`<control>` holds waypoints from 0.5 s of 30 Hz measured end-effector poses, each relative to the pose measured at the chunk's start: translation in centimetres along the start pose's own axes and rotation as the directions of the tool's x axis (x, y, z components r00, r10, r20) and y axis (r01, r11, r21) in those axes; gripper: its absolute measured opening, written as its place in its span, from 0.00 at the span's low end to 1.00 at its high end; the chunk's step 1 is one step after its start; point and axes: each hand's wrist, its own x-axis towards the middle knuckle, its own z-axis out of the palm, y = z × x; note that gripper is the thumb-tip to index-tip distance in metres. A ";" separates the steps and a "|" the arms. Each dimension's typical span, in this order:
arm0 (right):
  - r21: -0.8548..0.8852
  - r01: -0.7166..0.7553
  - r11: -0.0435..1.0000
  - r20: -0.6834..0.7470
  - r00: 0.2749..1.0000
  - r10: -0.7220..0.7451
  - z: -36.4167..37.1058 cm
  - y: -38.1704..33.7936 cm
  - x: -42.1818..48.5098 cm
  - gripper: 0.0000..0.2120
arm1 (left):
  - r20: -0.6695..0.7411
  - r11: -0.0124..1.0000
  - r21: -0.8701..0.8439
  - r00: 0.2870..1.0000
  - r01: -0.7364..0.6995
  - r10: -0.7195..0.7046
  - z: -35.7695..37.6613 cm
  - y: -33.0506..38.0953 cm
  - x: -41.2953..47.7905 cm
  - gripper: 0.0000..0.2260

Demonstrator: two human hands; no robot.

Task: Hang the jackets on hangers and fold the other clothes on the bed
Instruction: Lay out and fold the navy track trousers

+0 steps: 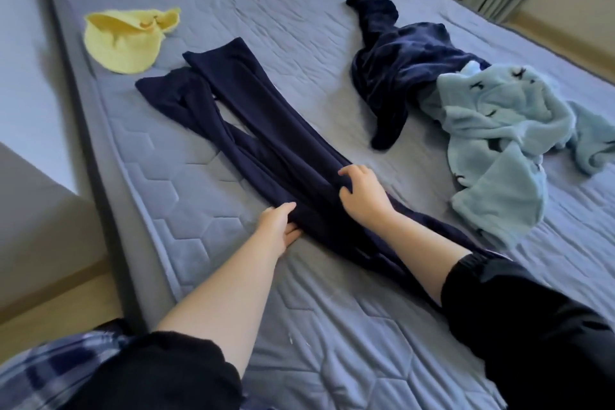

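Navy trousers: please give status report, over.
Left grip and right grip hold navy trousers mid-length. Trousers lie stretched on bed, not yet folded. Fleece pile, yellow cloth lie apart.

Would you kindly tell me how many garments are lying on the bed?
4: a yellow garment at the far left, navy trousers in the middle, a dark blue fleece at the right, and a light blue fleece overlapping it. Others may be hidden beneath.

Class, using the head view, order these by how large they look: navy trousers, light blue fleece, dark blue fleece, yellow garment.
1-2. Navy trousers and light blue fleece: too alike to rank; fleece bunched and cropped.
3. Dark blue fleece, partly covered.
4. Yellow garment, farthest away.
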 end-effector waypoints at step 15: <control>-0.111 0.153 0.982 0.099 0.985 -0.142 10.1 -9.8 11.5 0.18 | 0.011 0.942 -0.318 0.993 -0.107 0.117 -8.2 10.8 6.7 0.18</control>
